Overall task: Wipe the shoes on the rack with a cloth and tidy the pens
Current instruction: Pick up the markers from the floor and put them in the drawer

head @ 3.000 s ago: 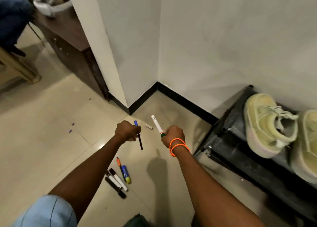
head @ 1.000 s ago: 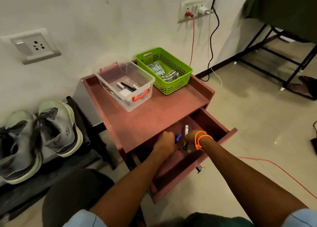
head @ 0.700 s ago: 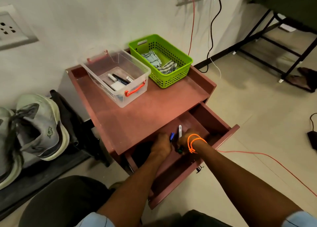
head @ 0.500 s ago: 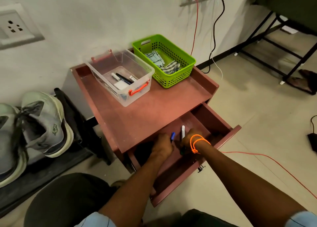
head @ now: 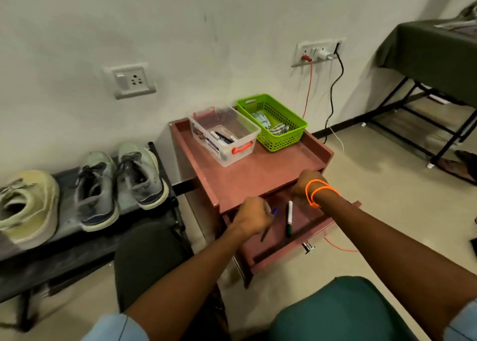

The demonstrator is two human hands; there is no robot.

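My left hand (head: 254,215) grips a black pen with a blue cap (head: 274,212) over the open drawer (head: 273,256) of the red-brown side table (head: 247,178). A white marker with a green end (head: 289,218) lies loose on the drawer floor. My right hand (head: 305,183), with orange bands on the wrist, is at the back of the drawer opening and its fingers are hidden under the table top. A grey pair of shoes (head: 140,175) and a cream shoe (head: 25,206) stand on the black rack (head: 64,260) to the left.
On the table top stand a clear plastic box (head: 247,134) holding pens and a green basket (head: 291,136) with a folded cloth (head: 263,120). Cables hang from a wall socket (head: 317,53). A dark folding table (head: 433,54) stands at the right.
The white marker has left my right hand and now lies in the drawer. My right hand has moved back and right. My left hand still holds the blue-capped pen.
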